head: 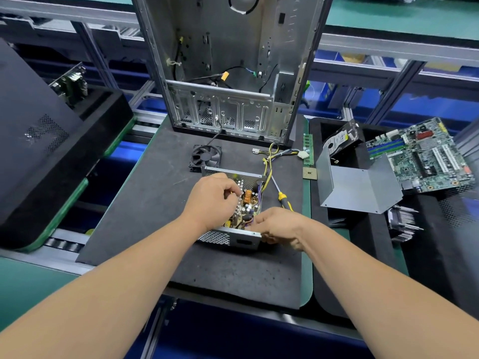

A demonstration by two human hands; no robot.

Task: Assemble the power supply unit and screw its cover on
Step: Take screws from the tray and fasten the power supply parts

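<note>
Hands are working inside the open power supply unit [233, 203] sitting mid-bench: left hand [211, 196] fingers are curling over the circuit board [246, 203], right hand [278, 225] fingers are curling at the near wall, what they are gripping I cannot tell. Wire bundle [268, 164] trailing out at 1 o'clock is risking getting pinched when the cover [357, 185], lying at 3 o'clock, goes on; screwdriver [283, 198] just beside is risking getting knocked.

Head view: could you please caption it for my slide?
Both hands work inside the open power supply unit; its cover waits aside.
</note>
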